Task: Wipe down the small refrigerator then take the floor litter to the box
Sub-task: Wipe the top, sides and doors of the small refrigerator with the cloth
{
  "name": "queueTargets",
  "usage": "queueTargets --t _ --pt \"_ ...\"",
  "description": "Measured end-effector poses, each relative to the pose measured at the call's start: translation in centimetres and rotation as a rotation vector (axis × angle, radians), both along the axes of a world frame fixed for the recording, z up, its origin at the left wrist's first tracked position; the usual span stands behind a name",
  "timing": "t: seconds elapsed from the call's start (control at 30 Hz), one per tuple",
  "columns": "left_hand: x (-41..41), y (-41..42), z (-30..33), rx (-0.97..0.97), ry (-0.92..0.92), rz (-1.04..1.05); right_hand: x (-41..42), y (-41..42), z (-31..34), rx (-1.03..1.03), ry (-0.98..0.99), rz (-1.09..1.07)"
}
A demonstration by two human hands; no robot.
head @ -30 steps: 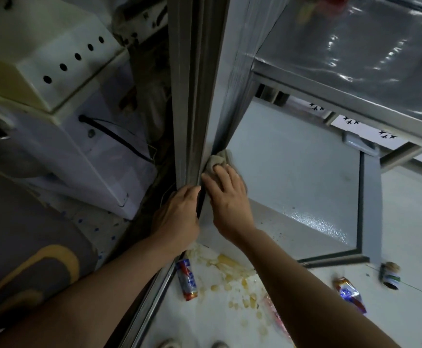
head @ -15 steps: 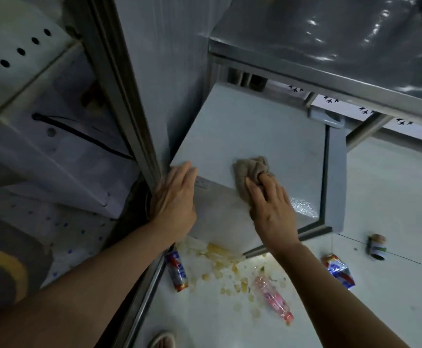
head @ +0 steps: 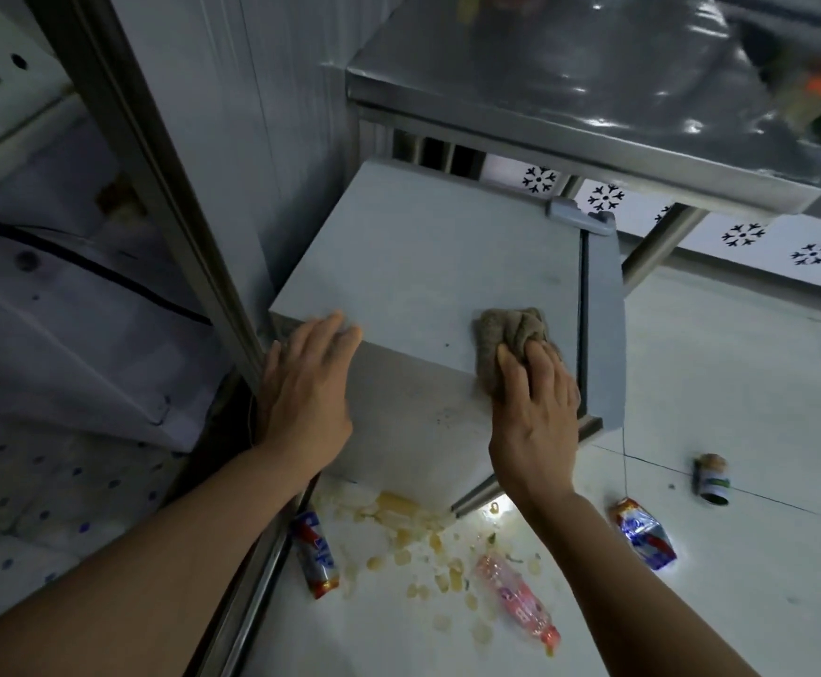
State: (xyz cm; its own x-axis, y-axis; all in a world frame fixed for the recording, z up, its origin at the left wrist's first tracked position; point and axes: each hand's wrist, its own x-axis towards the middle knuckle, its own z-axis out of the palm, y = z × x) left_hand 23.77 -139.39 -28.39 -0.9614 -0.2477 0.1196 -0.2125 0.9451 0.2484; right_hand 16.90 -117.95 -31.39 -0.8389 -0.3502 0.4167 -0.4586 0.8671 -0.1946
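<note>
The small grey refrigerator [head: 423, 266] stood under a steel counter [head: 570, 80], a crumpled brown cloth [head: 501, 334] on its near right top edge. On the floor [head: 740, 383] nearby lay two cans [head: 315, 554] [head: 643, 532], a pink bottle [head: 518, 598], a jar [head: 712, 478] and yellowish scraps [head: 408, 535].

My view: two forearms, both bare, no sleeve visible to frame edge. Left hand [head: 307, 393] bare, no glove, ring or watch seen. Right hand [head: 535, 412] bare too, wrist unadorned. Nails short, unpainted as far as I can tell.
</note>
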Motion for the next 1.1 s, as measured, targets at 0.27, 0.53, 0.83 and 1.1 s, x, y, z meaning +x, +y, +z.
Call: queueTargets --t 0.27,0.53,0.83,1.1 --pt "-1.1 -0.5 -3.8 -0.031 0.361 -0.003 -0.6 -0.8 -3.1 -0.121 0.338 0.005" --pt "-2.0 2.9 -5.9 -0.071 0.578 -0.131 -1.0 1.8 -4.5 -0.037 0.542 0.001" --pt "-4.2 8.2 -7.7 -0.035 0.77 -0.243 -2.4 5.9 -5.4 0.026 0.734 -0.091" --pt "-5.5 8.5 -10.7 -0.009 0.977 -0.261 -3.2 5.5 -13.2 -0.11 0.924 -0.018"
